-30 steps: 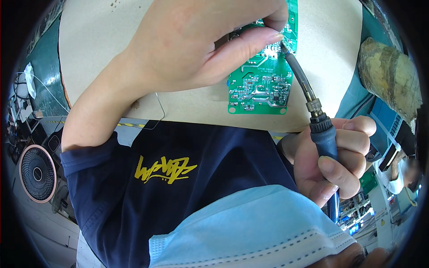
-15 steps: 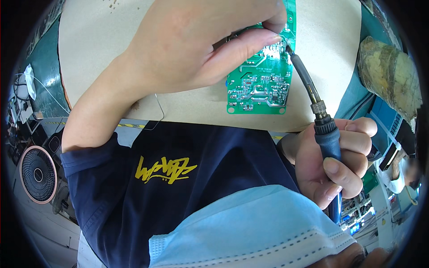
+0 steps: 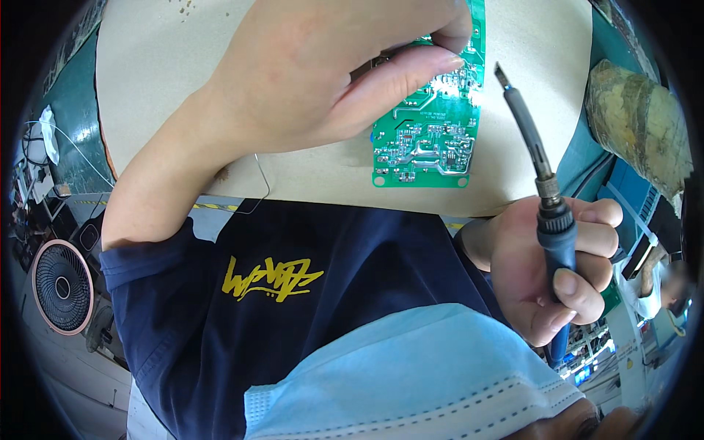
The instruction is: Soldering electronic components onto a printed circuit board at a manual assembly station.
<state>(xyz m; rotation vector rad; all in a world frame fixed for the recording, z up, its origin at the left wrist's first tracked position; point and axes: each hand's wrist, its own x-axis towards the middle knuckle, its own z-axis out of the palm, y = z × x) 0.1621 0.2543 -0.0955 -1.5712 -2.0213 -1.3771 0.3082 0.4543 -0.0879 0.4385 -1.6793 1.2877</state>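
Note:
A green circuit board (image 3: 425, 128) lies on the tan work surface, its solder joints and small parts facing up. My left hand (image 3: 330, 73) reaches over its upper left part, thumb and forefinger pinched together at the board's right side. A thin solder wire (image 3: 265, 180) trails out below this hand; the stretch inside the hand is hidden. My right hand (image 3: 557, 271) is wrapped round the blue handle of a soldering iron (image 3: 554, 227). The iron's dark tip points up and left, just right of the board and apart from it.
The tan sheet (image 3: 308, 172) covers the green bench. At the right edge rests a worn, tape-wrapped bundle (image 3: 636, 128), with cables below it. A round fan (image 3: 63, 287) stands at the lower left. Another person (image 3: 651, 293) is at the far right.
My right hand has drawn the soldering iron's tip off the board, to the right. My left hand and the board stay in place.

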